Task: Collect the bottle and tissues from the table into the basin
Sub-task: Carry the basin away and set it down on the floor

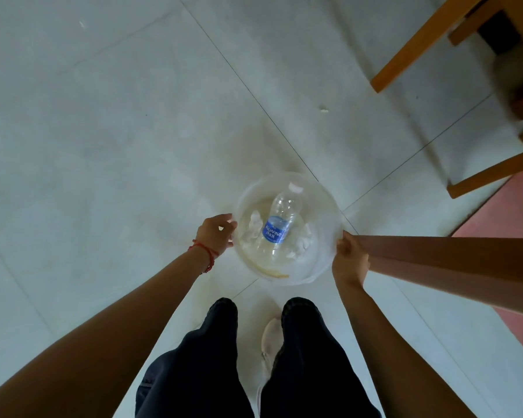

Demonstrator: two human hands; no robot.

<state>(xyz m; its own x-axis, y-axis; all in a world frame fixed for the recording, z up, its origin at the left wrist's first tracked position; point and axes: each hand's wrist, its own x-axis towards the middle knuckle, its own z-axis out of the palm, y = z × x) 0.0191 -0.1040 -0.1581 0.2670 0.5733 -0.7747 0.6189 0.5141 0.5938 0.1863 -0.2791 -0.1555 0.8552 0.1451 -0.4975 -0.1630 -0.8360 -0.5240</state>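
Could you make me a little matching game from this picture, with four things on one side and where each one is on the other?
Things:
1. Aquafina bottle
2. crumpled tissues
3. left hand
4. right hand

Places:
A. gripping the basin's right rim
B. lying in the middle of the clear basin
C. gripping the basin's left rim
D. in the basin, beside the bottle

Pairs: 1-B, 2-D, 3-C, 4-A

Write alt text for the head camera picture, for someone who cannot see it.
Two bare hands, left hand and right hand, hold a clear round plastic basin by its rim above a pale tiled floor. Inside lie a clear plastic bottle with a blue label and crumpled white tissues.
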